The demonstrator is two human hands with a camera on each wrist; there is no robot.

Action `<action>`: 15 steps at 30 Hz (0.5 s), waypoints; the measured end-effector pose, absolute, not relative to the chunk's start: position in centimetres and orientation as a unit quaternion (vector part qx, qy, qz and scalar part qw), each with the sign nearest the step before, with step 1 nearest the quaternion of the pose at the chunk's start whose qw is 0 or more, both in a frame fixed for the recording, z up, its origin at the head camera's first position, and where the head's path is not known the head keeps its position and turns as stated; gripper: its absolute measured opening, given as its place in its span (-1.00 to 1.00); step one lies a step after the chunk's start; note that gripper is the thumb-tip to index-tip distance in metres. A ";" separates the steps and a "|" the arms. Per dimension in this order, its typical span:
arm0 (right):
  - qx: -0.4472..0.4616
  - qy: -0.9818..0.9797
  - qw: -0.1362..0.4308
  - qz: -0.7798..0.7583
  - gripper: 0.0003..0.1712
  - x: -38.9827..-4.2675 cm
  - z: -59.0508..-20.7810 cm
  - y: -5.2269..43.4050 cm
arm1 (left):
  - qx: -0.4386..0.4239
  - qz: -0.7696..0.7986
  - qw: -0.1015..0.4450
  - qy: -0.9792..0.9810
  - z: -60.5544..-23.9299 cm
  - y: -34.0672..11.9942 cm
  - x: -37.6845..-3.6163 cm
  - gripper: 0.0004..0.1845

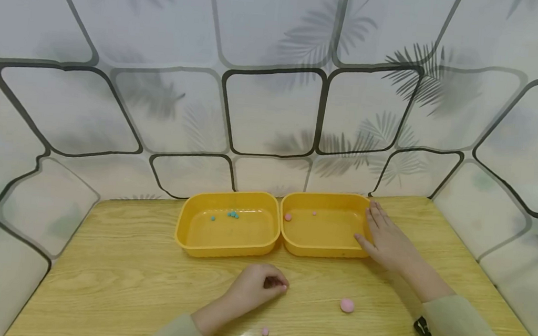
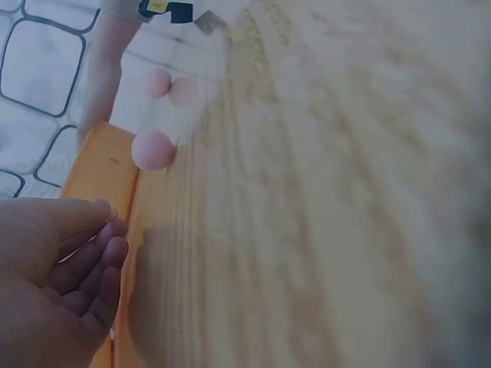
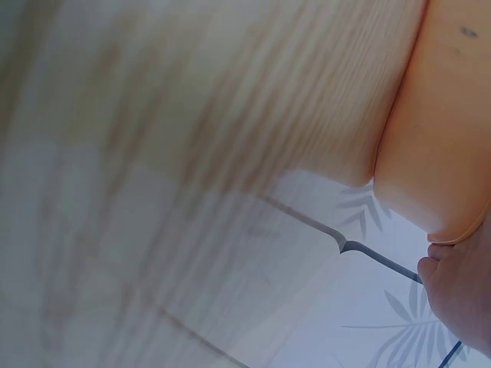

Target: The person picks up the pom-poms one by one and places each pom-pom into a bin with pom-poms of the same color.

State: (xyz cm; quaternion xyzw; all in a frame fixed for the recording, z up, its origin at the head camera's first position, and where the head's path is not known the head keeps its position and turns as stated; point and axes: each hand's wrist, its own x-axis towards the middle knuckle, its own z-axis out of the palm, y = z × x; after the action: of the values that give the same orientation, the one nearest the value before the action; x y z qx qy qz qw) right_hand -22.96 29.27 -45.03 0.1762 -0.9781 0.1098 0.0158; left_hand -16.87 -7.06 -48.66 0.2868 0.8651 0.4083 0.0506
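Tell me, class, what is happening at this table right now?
A person sits at a wooden table with two yellow trays side by side. The right hand rests open on the right tray, which holds two pink balls. The left hand lies curled on the table. The left tray holds teal beads. Two pink balls lie loose nearby.

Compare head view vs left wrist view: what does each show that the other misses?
Only head: the left yellow plastic tray holding small teal beads, two small pink beads inside the right yellow plastic tray, and the right hand resting flat on that tray's right rim.

Only left wrist: the left hand's loosely curled fingers from the palm side, nothing visibly held.

Both: the wooden table, the larger pink ball, an orange-yellow tray edge, and the left hand.
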 end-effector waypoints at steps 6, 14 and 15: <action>0.177 -0.978 0.013 0.110 0.04 -23.0 -45.1 29.3 | 0.288 0.411 0.029 0.864 -47.9 -6.5 -17.0 -0.95; 0.178 -0.978 0.018 0.111 0.04 -23.0 -45.2 29.3 | 0.290 0.439 0.012 0.850 -46.9 -5.8 -17.5 -0.94; 0.178 -0.978 0.019 0.110 0.04 -22.9 -45.2 29.3 | 0.289 0.441 0.010 0.850 -46.8 -5.8 -17.5 -0.94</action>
State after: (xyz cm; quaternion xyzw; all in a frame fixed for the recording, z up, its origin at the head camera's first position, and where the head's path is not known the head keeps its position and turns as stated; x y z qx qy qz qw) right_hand -22.95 29.33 -45.20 0.1782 -0.9776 0.1104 0.0186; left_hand -17.48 -5.79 -46.80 0.2890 0.8498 0.4406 0.0103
